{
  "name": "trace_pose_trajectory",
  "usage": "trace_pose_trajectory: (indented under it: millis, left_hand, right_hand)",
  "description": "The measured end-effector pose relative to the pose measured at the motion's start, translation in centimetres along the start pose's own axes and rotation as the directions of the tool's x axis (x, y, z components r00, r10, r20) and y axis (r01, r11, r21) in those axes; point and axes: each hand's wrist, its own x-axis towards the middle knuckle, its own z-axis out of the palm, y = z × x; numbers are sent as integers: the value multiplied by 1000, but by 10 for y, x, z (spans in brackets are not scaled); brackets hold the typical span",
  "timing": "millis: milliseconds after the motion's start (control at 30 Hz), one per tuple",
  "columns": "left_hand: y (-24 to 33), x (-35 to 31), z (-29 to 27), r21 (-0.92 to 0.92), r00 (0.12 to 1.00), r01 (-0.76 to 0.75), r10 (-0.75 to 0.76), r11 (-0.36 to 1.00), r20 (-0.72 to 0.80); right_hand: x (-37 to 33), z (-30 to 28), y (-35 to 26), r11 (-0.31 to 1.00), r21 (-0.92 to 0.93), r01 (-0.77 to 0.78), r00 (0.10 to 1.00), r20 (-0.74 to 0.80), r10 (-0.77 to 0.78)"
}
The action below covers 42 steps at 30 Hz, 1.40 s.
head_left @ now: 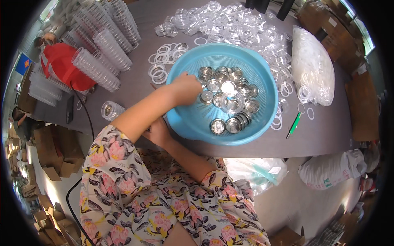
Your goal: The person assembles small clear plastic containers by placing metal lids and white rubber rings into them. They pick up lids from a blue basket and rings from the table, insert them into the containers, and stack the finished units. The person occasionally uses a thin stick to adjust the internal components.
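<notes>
A light blue plastic basin with a mesh-like inside holds several shiny round metal lids and a clear plastic ring-shaped piece. My left hand reaches over the basin's left side, its fingers curled closed beside the lids; whatever they hold is hidden. Below my left forearm, my right hand is at the table's front edge, left of the basin. The forearm covers part of it, so its fingers and anything in them do not show clearly. A short stack of clear round containers lies left of my left forearm.
Clear plastic pieces are heaped behind the basin. White rings lie at its left. Tall stacks of clear cups and a red object stand far left. A full plastic bag and a green-handled tool are on the right.
</notes>
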Motion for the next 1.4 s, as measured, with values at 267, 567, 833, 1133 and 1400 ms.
trace_pose_trajectory:
  millis: [267, 567, 833, 1133, 1400]
  left_hand:
    - [-8, -139, 4, -657, 444, -135, -547, 742, -710]
    - [-25, -202, 91, -604, 704, 77, -472, 793, -530]
    - [-18, -208, 88, -343, 809, 257, -395, 904, -435]
    - [-16, -200, 80, -227, 842, 279, -351, 933, -409]
    - [-26, -207, 97, -371, 814, 221, -380, 902, -440]
  right_hand:
    - [1, -2, -3, 995, -62, -82, 996, 36, 85]
    - [1, -3, 0, 991, -129, -23, 998, 60, 31]
    - [2, 0, -2, 981, -188, -37, 995, 81, 53]
    - [2, 0, 0, 973, -228, -32, 992, 109, 58]
    - [-1, 4, 3, 969, -248, 6, 998, 64, 11]
